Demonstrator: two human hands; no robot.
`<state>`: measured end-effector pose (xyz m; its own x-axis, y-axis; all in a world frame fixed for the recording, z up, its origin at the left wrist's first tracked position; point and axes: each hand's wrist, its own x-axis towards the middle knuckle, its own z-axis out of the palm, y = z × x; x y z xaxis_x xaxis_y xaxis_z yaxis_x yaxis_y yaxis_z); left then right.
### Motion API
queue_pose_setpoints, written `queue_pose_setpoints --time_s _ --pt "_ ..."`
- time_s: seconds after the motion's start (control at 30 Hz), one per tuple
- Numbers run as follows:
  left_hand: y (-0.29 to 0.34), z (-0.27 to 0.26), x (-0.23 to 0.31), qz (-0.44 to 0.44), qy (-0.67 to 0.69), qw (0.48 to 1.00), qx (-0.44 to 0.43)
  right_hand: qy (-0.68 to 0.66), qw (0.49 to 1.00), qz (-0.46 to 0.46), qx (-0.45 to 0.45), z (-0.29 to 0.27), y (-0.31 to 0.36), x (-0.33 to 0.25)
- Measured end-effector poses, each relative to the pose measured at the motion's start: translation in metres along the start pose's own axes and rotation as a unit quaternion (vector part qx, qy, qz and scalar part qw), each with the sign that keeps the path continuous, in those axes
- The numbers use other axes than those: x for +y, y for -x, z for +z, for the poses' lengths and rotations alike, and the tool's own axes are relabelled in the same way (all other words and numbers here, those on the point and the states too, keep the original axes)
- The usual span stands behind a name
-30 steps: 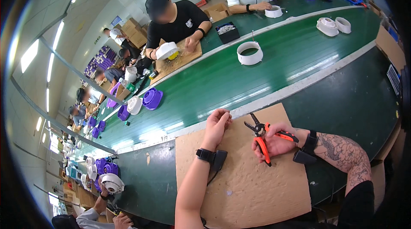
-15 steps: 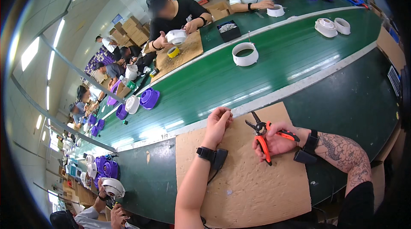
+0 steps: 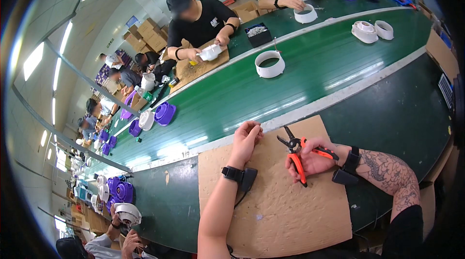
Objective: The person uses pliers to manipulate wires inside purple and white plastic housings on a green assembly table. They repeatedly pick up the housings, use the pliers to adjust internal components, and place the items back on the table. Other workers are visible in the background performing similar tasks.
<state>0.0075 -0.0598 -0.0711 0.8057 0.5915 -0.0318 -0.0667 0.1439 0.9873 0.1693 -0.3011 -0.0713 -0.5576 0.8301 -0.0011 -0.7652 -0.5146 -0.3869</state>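
Note:
My right hand (image 3: 312, 159) holds a pair of wire strippers (image 3: 294, 144) with red and black handles. Their dark jaws are spread and point away from me, over the far part of a brown cardboard sheet (image 3: 290, 215). My left hand (image 3: 247, 138) rests at the sheet's far edge beside the conveyor, fingers loosely curled in, with nothing visible in them. Both wrists wear black straps with small black boxes. On the green conveyor belt (image 3: 213, 118), beyond my hands, stands a white ring-shaped housing (image 3: 270, 63) with a thin wire sticking up.
White housings (image 3: 364, 32) ride the belt at far right, purple and white ones (image 3: 165, 113) at left. Across the belt, one co-worker handles a white part (image 3: 210, 52) near a black bin (image 3: 258, 35); another touches a white ring (image 3: 305, 14). A co-worker at lower left holds a white housing (image 3: 128, 214).
The parts on the belt have shifted slightly left. The co-worker opposite has lowered and turned the white part. My hands and the wire strippers have stayed in place.

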Motion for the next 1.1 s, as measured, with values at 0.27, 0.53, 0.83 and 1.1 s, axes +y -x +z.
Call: queue_pose_setpoints --time_s 0.27,0.53,0.83,1.1 --pt "-0.001 0.0009 0.0007 0.008 0.003 1.0 -0.001 -0.005 1.0 0.0 -0.004 0.001 0.0009 -0.0018" --pt "0.0011 0.0017 -0.0002 0.001 -0.002 1.0 0.007 -0.014 1.0 -0.002 0.003 0.0028 0.0017 -0.0011" --pt "-0.0009 0.003 0.0 0.004 0.004 1.0 0.008 -0.014 1.0 0.006 -0.005 -0.0053 0.0014 -0.0013" --pt "0.0018 0.0037 0.0021 0.001 -0.012 1.0 0.014 -0.002 1.0 0.005 -0.003 -0.0044 0.0011 -0.0013"
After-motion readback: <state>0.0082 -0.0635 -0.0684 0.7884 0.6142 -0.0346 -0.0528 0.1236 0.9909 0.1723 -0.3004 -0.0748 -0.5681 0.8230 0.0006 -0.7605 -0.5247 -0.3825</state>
